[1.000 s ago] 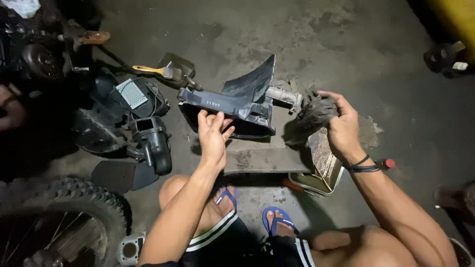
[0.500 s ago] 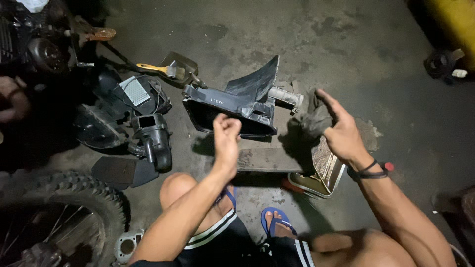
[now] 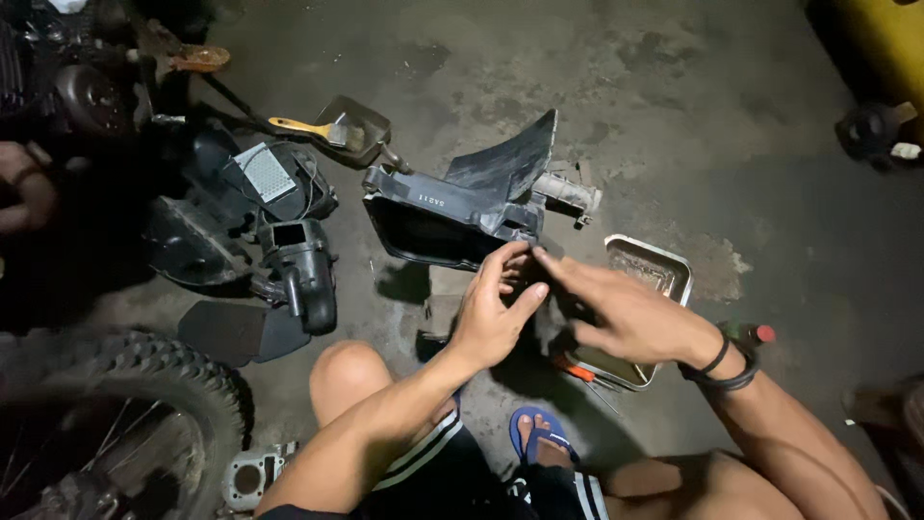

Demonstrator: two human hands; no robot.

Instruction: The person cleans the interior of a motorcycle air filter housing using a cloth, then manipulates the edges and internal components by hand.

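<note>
While both hands, left hand [image 3: 493,323] and right hand [image 3: 626,313], meet empty with loosely spread fingers, the black plastic housing [image 3: 452,212] lies just beyond them, long axis crosswise, left hand nearer.

Stained grey concrete floor [image 3: 674,116] (dimly lit, darker at edges).

At the centre of the frame a plastic housing [image 3: 452,207] rests on the floor. Both hands meet just below its lower right edge, the left hand [image 3: 491,313] left of the right hand [image 3: 626,313]. A metal tray [image 3: 664,265] lies to the right, partly under the right hand. A brush [image 3: 313,128] lies upper left of the housing, engine parts [image 3: 279,231] left, and a tyre [image 3: 144,404] at lower left.
</note>
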